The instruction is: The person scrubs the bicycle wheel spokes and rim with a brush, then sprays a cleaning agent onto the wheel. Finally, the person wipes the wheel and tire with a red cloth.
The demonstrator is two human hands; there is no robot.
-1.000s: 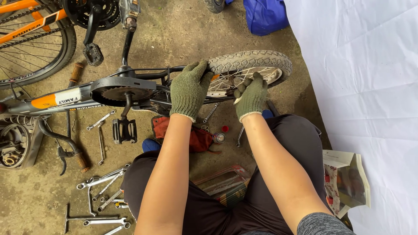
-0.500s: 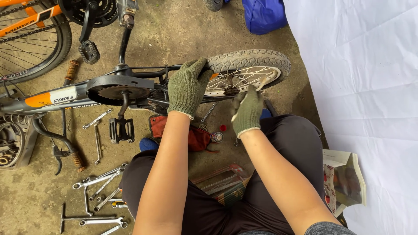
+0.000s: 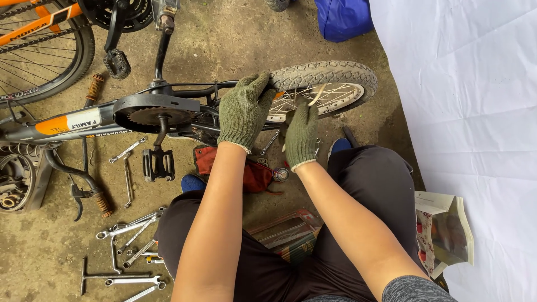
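Far left, on the concrete floor [image 3: 224, 39]: a loose hub part [image 3: 14, 184], then a scatter of spanners [image 3: 126, 229] near the knee. Above these, laid on its side, a small bicycle frame [image 3: 67, 124] with black chain guard [image 3: 156, 112] and pedal [image 3: 158, 164].

Next, the left hand [image 3: 243, 109], in a green knit glove: clamped down where the frame meets the small wheel [image 3: 330, 75], fingertips curled over the near end of the tyre. Looks like a steadying hold. Below it, a red rag [image 3: 251, 173] on the floor.

Then the right hand [image 3: 302, 134], gloved the same: closed around a pale thin stick [image 3: 316, 95], its tip poking up at the rim among the spokes. Hard to tell whether lever or some other tool.

Wheel itself: mounted in the frame, flat-on to the floor, just ahead of both knees, tyre seated all round as far as visible.

Judging by this: early in work at the rim, tool just being set. Calls next for a firm brace from the left and a careful, angled push of the tip, clear of the spokes.

Far right: a blue bag [image 3: 342, 19], a white sheet [image 3: 475, 112], a paper bag [image 3: 442, 229].
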